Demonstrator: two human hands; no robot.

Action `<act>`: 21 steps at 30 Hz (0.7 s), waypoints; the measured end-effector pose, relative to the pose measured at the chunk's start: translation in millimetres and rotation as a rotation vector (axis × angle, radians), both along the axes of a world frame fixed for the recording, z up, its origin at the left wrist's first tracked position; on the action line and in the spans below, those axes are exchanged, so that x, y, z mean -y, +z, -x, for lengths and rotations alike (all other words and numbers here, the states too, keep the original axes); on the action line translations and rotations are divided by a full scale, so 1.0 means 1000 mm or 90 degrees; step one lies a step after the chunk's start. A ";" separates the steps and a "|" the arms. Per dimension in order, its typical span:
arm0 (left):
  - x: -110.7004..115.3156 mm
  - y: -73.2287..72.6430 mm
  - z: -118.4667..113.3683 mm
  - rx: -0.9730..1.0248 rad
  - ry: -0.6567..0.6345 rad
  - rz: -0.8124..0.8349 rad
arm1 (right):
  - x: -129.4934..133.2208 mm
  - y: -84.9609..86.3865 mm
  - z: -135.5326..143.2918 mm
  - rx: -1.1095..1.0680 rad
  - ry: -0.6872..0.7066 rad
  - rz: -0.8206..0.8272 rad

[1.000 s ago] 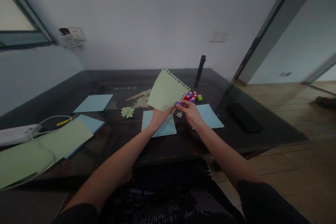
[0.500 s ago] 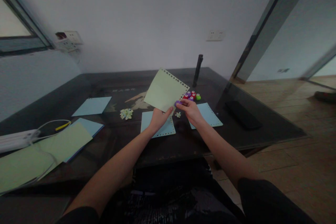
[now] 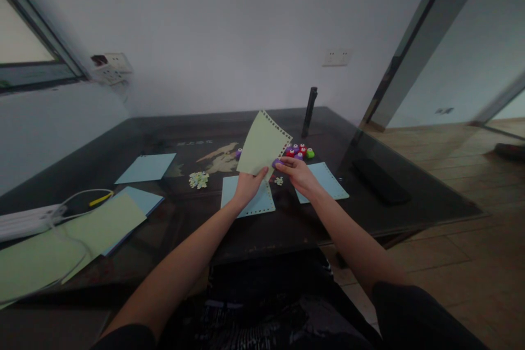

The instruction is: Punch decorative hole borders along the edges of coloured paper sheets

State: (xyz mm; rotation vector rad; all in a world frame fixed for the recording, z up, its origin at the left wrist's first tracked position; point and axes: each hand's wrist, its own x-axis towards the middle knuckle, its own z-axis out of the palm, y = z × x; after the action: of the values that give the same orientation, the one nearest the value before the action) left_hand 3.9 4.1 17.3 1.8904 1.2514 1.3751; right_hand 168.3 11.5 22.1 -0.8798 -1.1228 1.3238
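My left hand [image 3: 248, 186] is closed on the lower edge of a light green paper sheet [image 3: 260, 145], thumb on top. The sheet is raised above the table and bent, with small punched holes along its upper right edge. My right hand [image 3: 298, 174] pinches a small purple craft paper punch [image 3: 277, 163] at the sheet's lower right edge. Below the hands lie a blue sheet [image 3: 229, 197] with holes along its edges and a few paper cutouts [image 3: 279, 181]. A second punched blue sheet [image 3: 328, 180] is partly under my right hand.
Several red and purple punches [image 3: 302, 149] stand behind my right hand, beside a green punch [image 3: 310, 153]. A cutout pile [image 3: 199, 180] lies left. Further left are a blue sheet [image 3: 147, 168], green paper [image 3: 102, 224] and a white power strip [image 3: 28, 221]. A black upright object [image 3: 310, 112] stands behind.
The green sheet has turned and bends more, its left side swinging right. A purple punch behind it has come into view. The right hand keeps its pinch on the purple punch.
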 end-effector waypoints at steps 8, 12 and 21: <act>0.000 0.001 0.001 0.077 0.011 0.057 | 0.001 0.006 -0.002 -0.014 0.008 0.018; 0.003 0.010 0.003 0.088 0.042 0.094 | -0.002 0.004 -0.007 -0.014 0.002 0.002; 0.008 0.023 0.002 0.105 0.058 0.157 | -0.010 -0.005 -0.018 0.108 -0.015 0.026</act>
State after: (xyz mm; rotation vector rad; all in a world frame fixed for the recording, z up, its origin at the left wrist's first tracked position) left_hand 1.4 -4.4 40.6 1.5395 1.3682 1.3250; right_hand 186.3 21.5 17.4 -1.0480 -1.2159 1.2747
